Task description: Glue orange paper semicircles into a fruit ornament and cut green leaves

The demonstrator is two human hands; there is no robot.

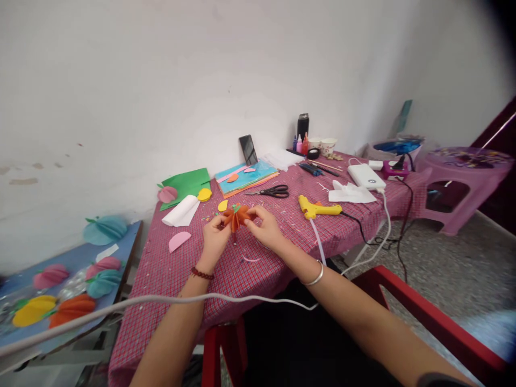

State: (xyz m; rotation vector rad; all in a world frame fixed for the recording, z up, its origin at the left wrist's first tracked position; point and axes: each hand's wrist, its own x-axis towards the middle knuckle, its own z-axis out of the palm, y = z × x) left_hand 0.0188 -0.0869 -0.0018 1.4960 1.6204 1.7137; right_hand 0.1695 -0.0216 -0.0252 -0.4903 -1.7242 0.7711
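Observation:
An orange folded-paper pumpkin (237,218) with a small green top is held over the checked tablecloth, between my two hands. Its left side is pinched by my left hand (215,239), and my right hand (266,228) grips its right side. Black scissors (274,191) lie behind it. To the right rests a yellow glue gun (320,208). A pink paper half-circle (179,242) is left of my left hand, and a small yellow paper piece (223,205) lies just behind the pumpkin. Paper scraps are scattered around.
Green paper (186,185) and a stack of coloured sheets (258,177) lie at the back, with a phone (248,149) propped there. A power bank (366,177) sits right. A white cable (242,297) crosses in front. Finished paper fruits, one orange (72,310), are on the blue table.

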